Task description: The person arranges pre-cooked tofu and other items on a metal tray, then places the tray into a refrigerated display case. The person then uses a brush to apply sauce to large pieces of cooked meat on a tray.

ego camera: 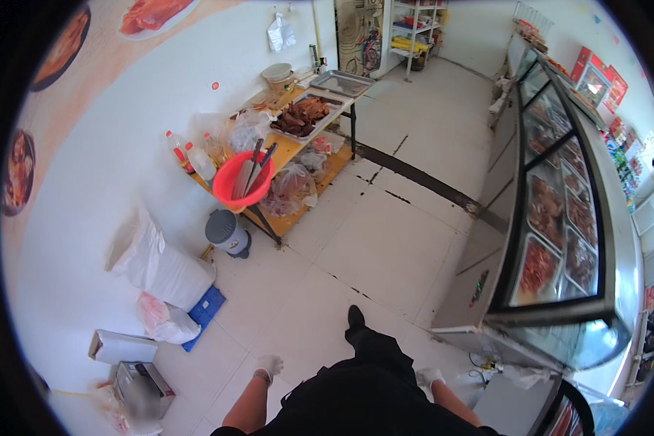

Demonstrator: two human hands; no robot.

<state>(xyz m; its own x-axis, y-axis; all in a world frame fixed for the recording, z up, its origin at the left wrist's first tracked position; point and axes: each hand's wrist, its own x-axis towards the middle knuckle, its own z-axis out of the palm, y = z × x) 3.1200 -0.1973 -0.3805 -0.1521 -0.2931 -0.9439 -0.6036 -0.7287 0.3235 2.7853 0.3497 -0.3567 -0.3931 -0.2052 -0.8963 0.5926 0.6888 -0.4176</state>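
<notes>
My left hand (270,367), in a thin whitish glove, hangs low over the pale tiled floor with nothing seen in it. On the other side of my dark clothing, my right hand (429,376) hangs in a similar glove; its fingers are too small and partly hidden to read. Ahead to the left is a wooden table (286,158). A red plastic basin (224,180) at its near end holds knives (246,175) with dark handles. Farther along, a metal tray (339,103) bears browned cooked meat (303,115), and another metal tray (342,83) lies behind it.
A glass display case (605,229) with trays of meat lines the right side. Left of me stand a grey lidded bin (226,231), a large white sack (169,272) on a blue plastic base (210,313), and boxes (124,349). A dark floor channel (409,171) crosses ahead.
</notes>
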